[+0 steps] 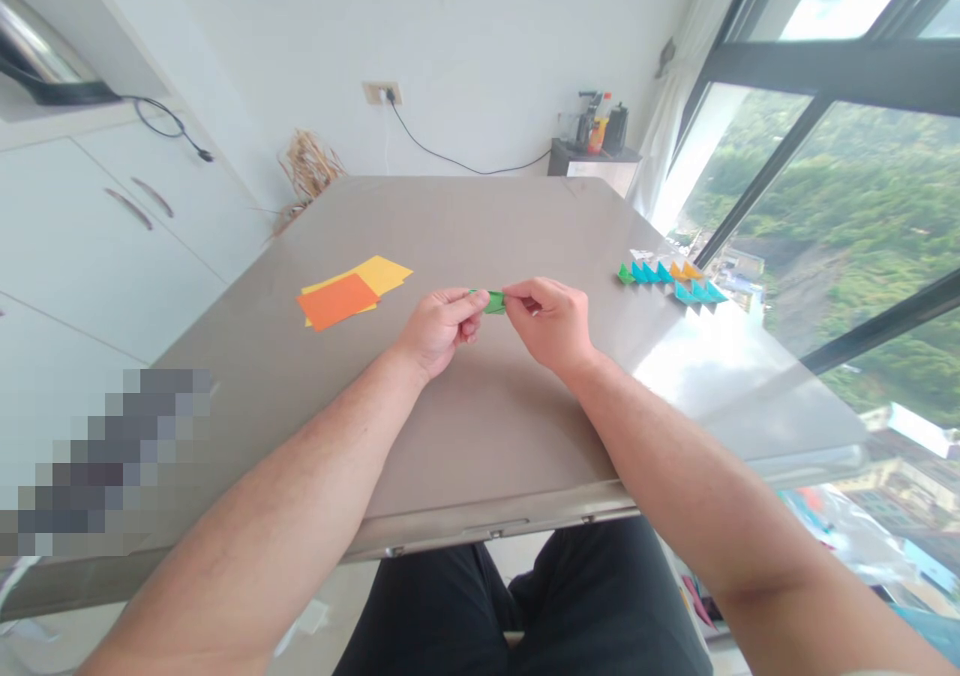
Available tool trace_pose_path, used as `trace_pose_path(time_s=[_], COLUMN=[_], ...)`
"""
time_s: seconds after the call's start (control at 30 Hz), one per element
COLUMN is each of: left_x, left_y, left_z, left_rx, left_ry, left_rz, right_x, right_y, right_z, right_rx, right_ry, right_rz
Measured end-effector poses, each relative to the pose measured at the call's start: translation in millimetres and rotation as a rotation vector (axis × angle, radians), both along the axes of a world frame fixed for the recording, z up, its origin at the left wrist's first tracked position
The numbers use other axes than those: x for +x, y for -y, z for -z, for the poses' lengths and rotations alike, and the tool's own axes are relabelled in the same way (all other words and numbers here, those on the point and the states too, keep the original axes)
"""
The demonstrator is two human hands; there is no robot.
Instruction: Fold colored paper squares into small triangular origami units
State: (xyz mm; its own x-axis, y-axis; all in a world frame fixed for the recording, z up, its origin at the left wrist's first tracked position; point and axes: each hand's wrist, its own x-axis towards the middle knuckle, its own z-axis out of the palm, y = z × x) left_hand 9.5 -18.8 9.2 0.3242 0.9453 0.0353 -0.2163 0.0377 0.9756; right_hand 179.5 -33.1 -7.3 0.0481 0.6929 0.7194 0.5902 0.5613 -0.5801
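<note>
A small folded piece of green paper (494, 303) is held up over the middle of the table, stretched between my two hands. My left hand (448, 328) pinches its left end between thumb and fingers. At the other end, the thumb and fingertips of my right hand (551, 322) are closed on the paper. Parts of the green paper are hidden behind the fingers. Orange paper (337, 303) lies over several yellow sheets (386, 272) on the table, left of my hands. To the right stand several small folded paper boats (660, 274) in blue, green and orange, set in rows.
The grey-brown table (487, 416) has its near edge just above my lap. A large window (825, 176) runs along the right side. White cabinets (97, 216) stand on the left, and a small cabinet (596, 163) with bottles is at the far wall.
</note>
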Motion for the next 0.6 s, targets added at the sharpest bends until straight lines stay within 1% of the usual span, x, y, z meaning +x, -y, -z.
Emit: trace_pose_path(time_s=[0.13, 0.27, 0.43, 0.6], left_x=[1.5, 3.1, 3.9, 4.3], left_y=[1.4, 2.6, 1.7, 1.4], left_z=[-1.2, -3.3, -0.8, 3.3], left_rx=[0.009, -0.022, -0.037, -0.063], left_ry=[0.032, 0.074, 0.053, 0.057], left_rz=[-0.067, -0.06, -0.091, -0.063], right_x=[-1.2, -2.7, -2.9, -3.9], right_y=[2.3, 5.1, 4.1, 1.5], right_z=[-2.5, -5.4, -3.9, -0.8], right_rx=[-0.037, -0.069, -0.012, 0.072], right_ry=[-0.013, -0.05, 0.015, 0.107], right_rz=[0.001, 0.006, 0.037, 0.092])
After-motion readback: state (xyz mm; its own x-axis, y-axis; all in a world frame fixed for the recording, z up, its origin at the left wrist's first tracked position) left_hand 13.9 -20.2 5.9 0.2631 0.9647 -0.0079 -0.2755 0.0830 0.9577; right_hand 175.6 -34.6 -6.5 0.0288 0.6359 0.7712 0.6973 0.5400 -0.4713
